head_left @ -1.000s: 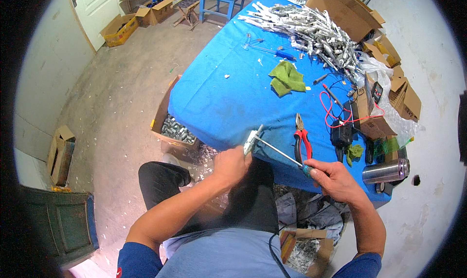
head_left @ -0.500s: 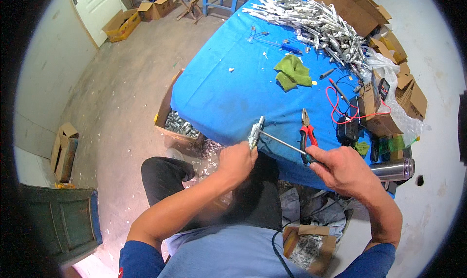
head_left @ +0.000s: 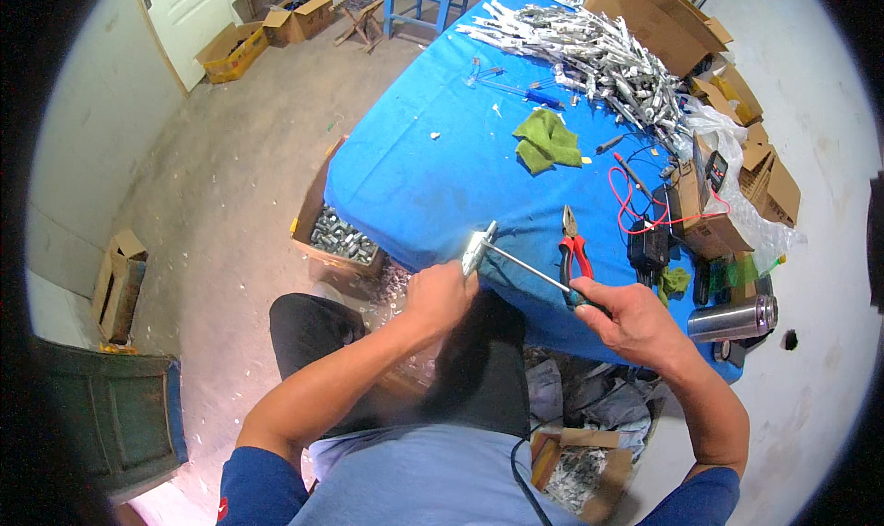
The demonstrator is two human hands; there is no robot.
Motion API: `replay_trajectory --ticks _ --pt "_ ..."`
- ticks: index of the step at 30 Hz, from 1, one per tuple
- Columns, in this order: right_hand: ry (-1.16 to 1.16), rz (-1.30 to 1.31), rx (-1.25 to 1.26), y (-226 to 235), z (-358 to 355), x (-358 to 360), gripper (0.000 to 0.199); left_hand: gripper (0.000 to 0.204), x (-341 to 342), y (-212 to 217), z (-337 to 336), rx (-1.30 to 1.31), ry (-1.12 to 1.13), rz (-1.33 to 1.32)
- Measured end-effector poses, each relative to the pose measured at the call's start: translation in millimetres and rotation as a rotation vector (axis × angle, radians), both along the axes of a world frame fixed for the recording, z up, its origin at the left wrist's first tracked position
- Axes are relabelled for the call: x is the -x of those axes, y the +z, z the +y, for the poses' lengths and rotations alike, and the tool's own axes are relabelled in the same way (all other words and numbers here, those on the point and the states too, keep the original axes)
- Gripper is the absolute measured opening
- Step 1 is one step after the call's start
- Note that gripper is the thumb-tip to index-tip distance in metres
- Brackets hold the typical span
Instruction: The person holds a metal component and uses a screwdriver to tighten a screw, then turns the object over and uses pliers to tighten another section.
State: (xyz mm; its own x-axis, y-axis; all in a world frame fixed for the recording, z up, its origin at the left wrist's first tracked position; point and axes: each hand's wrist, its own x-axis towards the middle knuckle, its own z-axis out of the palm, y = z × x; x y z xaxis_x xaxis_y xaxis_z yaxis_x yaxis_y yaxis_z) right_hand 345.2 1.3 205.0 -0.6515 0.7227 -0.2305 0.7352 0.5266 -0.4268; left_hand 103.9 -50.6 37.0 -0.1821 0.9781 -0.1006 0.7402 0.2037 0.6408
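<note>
My left hand (head_left: pixel 440 298) is closed round a small silvery metal part (head_left: pixel 475 251) at the near edge of the blue-covered table; its exact kind I cannot make out. In my right hand (head_left: pixel 626 320) is a screwdriver (head_left: pixel 527 266), gripped by its dark handle. Its long steel shaft slants up and left, and the tip meets the side of the metal part. Just beyond the screwdriver lie pliers (head_left: pixel 573 247) with red and black handles, jaws pointing away. Farther back on the cloth is a folded green rag (head_left: pixel 547 142).
A large heap of slim silvery-white pieces (head_left: pixel 599 56) covers the table's far right. Red wire (head_left: pixel 615 192), a black box (head_left: pixel 649 247) and a steel flask (head_left: pixel 734 319) stand along the right edge. Left of the table, a carton (head_left: pixel 311 197) holds short metal cylinders.
The whole view has shifted slightly. The metal part is turned a little in my left hand, with the screwdriver tip still against it. Both grips stay the same.
</note>
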Motion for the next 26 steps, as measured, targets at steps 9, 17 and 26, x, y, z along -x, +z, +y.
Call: replay_trajectory --ticks 9,17,26 --pt "0.023 0.022 0.087 -3 4 1 0.029 0.043 -2 1 -1 0.005 0.04 -0.053" --pt "-0.307 0.083 0.641 -7 18 -6 0.031 0.044 -3 0 -1 0.027 0.075 -0.092" --pt "0.1 -0.127 -0.179 -22 -11 -11 0.042 0.046 -7 -5 -2 0.057 0.085 -0.076"
